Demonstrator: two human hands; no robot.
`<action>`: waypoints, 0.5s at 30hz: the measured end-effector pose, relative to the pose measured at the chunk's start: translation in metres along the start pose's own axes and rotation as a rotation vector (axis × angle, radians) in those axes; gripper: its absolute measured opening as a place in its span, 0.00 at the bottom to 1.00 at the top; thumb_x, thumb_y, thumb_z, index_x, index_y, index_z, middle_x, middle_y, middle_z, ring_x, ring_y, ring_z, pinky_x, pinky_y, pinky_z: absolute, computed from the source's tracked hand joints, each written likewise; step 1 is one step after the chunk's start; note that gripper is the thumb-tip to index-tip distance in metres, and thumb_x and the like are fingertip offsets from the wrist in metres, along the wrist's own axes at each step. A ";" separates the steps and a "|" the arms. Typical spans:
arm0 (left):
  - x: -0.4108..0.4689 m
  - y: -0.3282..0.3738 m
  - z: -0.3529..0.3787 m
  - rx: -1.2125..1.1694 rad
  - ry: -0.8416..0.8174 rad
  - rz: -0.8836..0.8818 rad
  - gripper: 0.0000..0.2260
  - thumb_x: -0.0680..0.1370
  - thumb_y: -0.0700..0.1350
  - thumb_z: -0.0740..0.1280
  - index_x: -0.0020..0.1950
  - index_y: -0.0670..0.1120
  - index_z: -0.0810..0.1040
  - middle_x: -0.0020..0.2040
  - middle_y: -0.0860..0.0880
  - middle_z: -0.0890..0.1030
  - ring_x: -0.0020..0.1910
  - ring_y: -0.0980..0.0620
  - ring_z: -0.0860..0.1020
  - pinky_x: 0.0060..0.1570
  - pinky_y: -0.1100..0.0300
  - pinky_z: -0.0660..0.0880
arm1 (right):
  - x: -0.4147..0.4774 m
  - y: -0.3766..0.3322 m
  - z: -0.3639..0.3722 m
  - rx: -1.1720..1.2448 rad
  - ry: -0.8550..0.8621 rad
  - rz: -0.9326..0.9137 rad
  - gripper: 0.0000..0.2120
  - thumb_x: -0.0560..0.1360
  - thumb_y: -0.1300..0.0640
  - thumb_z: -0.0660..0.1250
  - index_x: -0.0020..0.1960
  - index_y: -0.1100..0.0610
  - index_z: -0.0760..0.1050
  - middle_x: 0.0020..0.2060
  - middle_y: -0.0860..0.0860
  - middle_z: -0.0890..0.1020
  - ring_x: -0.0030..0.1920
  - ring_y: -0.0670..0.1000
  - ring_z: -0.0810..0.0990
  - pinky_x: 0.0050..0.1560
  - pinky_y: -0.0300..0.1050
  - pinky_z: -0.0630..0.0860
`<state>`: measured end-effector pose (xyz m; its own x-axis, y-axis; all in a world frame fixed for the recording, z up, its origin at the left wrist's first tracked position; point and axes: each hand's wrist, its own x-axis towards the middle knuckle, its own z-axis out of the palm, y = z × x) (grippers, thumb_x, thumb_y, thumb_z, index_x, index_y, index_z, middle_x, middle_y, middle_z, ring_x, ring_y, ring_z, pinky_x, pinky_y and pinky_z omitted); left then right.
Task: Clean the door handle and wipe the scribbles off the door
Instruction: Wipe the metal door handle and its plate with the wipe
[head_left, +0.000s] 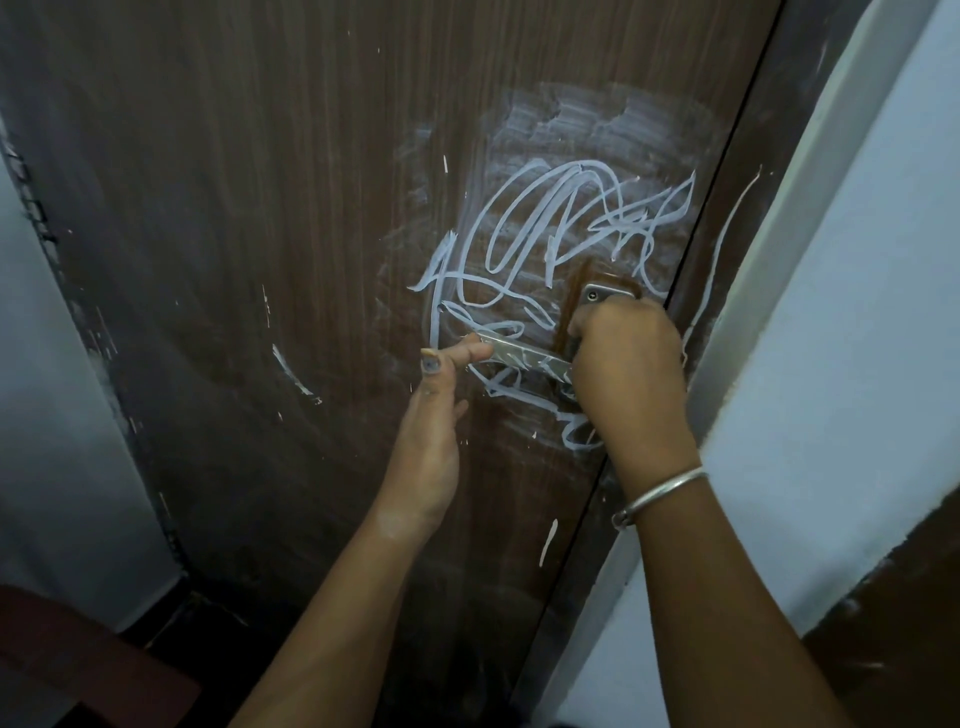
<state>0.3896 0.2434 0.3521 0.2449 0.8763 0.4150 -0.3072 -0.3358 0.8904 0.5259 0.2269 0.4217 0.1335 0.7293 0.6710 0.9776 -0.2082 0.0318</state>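
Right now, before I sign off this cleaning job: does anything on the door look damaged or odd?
Yes. White scribbles cover the door around the door handle, with a smeared chalky haze above them. White streaks also mark the handle's lever, and a stray stroke runs down the door frame.

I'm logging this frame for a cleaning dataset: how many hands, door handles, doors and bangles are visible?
hands: 2, the left hand and the right hand
door handle: 1
door: 1
bangle: 1
total: 5
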 end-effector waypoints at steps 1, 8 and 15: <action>0.000 0.000 0.000 0.002 0.003 -0.002 0.32 0.67 0.74 0.47 0.56 0.55 0.76 0.67 0.56 0.73 0.67 0.64 0.67 0.71 0.48 0.61 | 0.003 0.000 0.001 0.032 0.009 -0.003 0.14 0.73 0.70 0.59 0.50 0.60 0.81 0.44 0.58 0.80 0.47 0.58 0.76 0.42 0.45 0.70; 0.002 0.002 0.000 0.002 0.033 0.009 0.31 0.68 0.72 0.47 0.55 0.55 0.76 0.68 0.52 0.73 0.68 0.60 0.68 0.71 0.46 0.60 | 0.012 -0.008 0.016 0.200 -0.001 -0.115 0.13 0.71 0.72 0.60 0.46 0.59 0.79 0.42 0.55 0.80 0.43 0.55 0.77 0.38 0.42 0.67; 0.002 0.001 -0.009 0.003 0.055 0.012 0.29 0.68 0.71 0.46 0.54 0.56 0.76 0.68 0.53 0.73 0.68 0.61 0.67 0.71 0.47 0.61 | -0.012 0.017 0.003 0.547 0.403 0.214 0.14 0.72 0.71 0.63 0.52 0.59 0.81 0.45 0.54 0.77 0.42 0.50 0.74 0.40 0.23 0.67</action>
<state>0.3811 0.2477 0.3519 0.1904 0.8899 0.4145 -0.3072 -0.3470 0.8861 0.5413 0.2162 0.4118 0.3644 0.3893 0.8460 0.8923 0.1141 -0.4369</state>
